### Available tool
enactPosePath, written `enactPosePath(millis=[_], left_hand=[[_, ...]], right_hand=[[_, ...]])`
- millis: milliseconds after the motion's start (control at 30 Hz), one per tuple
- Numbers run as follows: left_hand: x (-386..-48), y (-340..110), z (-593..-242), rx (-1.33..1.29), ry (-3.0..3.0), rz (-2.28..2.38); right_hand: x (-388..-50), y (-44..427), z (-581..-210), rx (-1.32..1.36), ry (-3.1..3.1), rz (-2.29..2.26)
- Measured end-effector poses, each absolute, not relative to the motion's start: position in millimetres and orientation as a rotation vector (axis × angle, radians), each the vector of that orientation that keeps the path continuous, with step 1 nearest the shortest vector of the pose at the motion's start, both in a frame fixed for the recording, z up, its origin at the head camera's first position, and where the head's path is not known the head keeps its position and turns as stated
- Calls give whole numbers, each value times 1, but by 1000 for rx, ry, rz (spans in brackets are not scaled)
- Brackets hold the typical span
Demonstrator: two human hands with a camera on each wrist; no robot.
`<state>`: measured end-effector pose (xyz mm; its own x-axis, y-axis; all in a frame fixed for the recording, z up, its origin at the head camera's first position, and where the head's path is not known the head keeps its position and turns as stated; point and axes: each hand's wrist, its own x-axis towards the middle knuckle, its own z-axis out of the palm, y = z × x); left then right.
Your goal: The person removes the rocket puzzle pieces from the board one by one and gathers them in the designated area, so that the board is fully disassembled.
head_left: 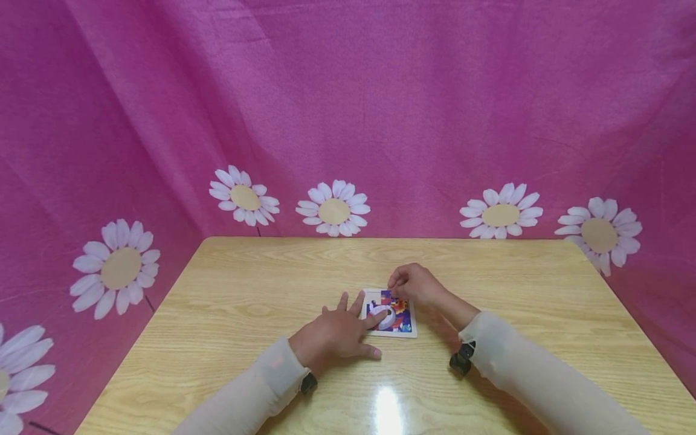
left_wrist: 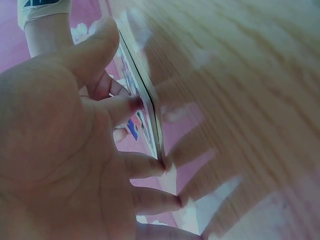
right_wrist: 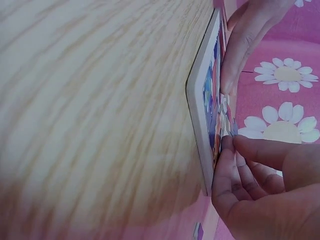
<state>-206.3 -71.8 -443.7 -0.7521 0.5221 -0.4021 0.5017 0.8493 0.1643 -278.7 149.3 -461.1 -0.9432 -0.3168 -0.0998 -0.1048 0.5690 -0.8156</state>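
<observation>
A small square picture puzzle [head_left: 414, 334] with a pale frame lies on the table, printed in purple, orange and white. My left hand [head_left: 339, 332] spreads over its left side, the fingers straight. One fingertip rests on the picture, and others touch the frame edge and the tabletop in the left wrist view. At the puzzle's far right edge is my right hand [head_left: 415, 284]. Its thumb and forefinger pinch a small puzzle piece [right_wrist: 235, 128] just at the picture's surface; the fingertips hide most of the piece.
The light wood table [head_left: 261, 272] reaches back to a pink cloth [head_left: 413, 121] with printed daisies, which also hangs along the left and right. A small purplish shape [right_wrist: 199, 231] shows at the bottom of the right wrist view, too cut off to identify.
</observation>
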Motion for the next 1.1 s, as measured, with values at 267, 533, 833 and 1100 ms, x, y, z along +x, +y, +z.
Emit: enactPosePath(millis=[267,533,833,1100], left_hand=[[-206,-72,-444,741,2581,68],[-207,-71,-445,732,2580,78],[-206,-71,-444,733,2580,86],[-206,-71,-444,724,2583,94]], right_hand=[[-279,152,-464,-340,2543,-1370],[-278,154,-462,-337,2536,-1391],[-278,158,-458,-347,2505,-1450],[-281,168,-459,-375,2552,-1404]])
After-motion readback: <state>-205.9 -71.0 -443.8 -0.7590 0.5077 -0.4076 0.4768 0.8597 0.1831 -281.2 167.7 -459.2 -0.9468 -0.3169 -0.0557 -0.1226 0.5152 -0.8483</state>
